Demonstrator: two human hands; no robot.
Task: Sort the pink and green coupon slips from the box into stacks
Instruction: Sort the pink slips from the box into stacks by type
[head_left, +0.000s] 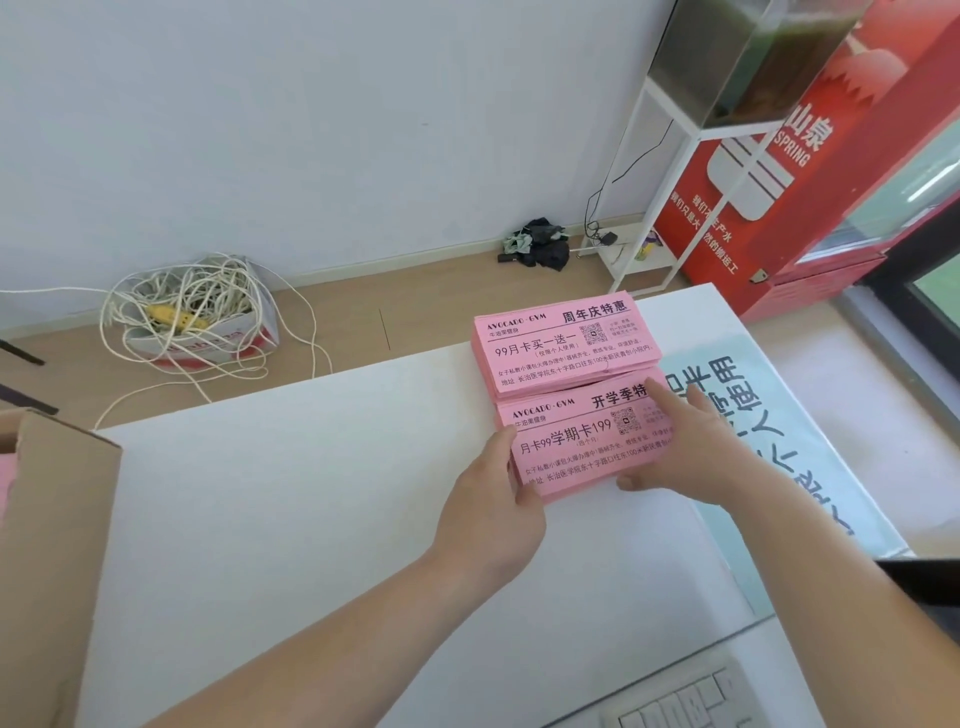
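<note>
Two stacks of pink coupon slips lie on the white table (311, 519) at its far right part. The far pink stack (561, 343) lies free. The near pink stack (576, 447) touches it from the front. My left hand (493, 499) grips the near stack's left end, thumb on top and fingers round its edge. My right hand (685, 447) presses the stack's right end with straight fingers on top and the thumb along its front edge. The cardboard box (57, 545) stands at the left edge, with a bit of pink showing in it. No green slips are in view.
A pale blue printed sheet (779, 441) lies on the table right of the stacks. A white keyboard (685, 701) sits at the bottom right. Beyond the table on the floor are a box of tangled cord (197, 312), a white rack (654, 208) and a red cabinet (810, 182).
</note>
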